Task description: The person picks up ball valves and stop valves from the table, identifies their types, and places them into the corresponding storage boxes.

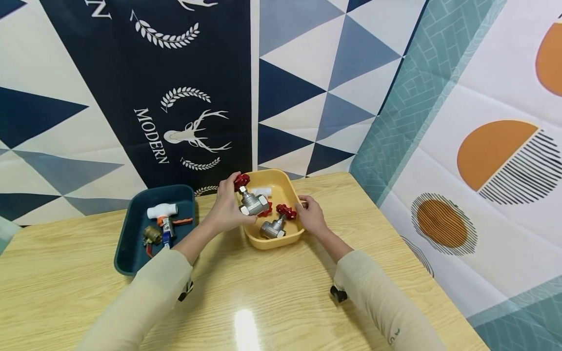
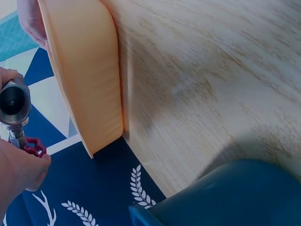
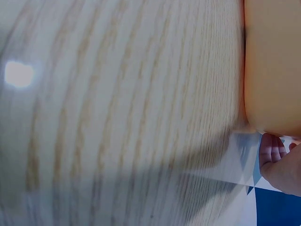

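Note:
My left hand (image 1: 225,210) grips a metal gate valve (image 1: 253,204) with a red handwheel, held tilted over the left side of a yellow basin (image 1: 273,243). In the left wrist view, the valve's round open end (image 2: 13,102) faces the camera, and the fingers lie around its body and handwheel. My right hand (image 1: 312,215) holds the basin's right rim, its fingers bent at the edge. Inside the basin lies a second metal valve (image 1: 273,227) with a red handwheel. Another red handwheel and a white fitting (image 1: 262,191) are partly hidden behind the held valve.
Left of the basin stands a dark blue tray (image 1: 124,243) with a white tee fitting (image 1: 162,210), a brass valve (image 1: 151,235) and other valves with red and blue handles. A patterned cloth backs the wooden table (image 1: 281,287); another hangs along its right side.

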Demonstrator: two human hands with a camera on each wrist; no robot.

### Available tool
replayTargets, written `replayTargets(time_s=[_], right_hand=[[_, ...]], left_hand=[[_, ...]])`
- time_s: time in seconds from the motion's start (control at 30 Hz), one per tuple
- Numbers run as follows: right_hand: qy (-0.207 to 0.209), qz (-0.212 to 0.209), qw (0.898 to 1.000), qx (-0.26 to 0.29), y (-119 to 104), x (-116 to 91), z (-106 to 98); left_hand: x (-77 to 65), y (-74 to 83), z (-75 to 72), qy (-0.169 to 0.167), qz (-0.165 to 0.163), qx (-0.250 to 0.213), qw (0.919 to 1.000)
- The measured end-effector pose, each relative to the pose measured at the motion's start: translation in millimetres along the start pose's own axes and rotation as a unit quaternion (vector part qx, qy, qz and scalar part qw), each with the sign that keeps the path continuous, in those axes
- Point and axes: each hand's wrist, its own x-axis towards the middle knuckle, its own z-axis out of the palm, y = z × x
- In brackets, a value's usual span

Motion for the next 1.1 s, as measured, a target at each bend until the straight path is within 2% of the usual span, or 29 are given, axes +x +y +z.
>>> replayTargets(time_s=[0.23, 0.73, 1.1], right_hand=[[0.0, -0.001, 1.0, -0.003, 1.6, 0.0, -0.8], [0.0, -0.006, 1.0, 0.002, -2.2, -2.8, -1.3], [0.002, -0.004, 1.0, 0.0, 0.5, -2.1, 0.3]], left_hand=[[7.3, 0.8, 3.8, -0.003, -0.016, -0.01, 0.9998], [23.4, 2.3, 7.7, 0.013, -0.001, -0.017, 0.9998], [32.9, 4.3, 9.5, -0.001, -0.005, -0.003, 1.0]])
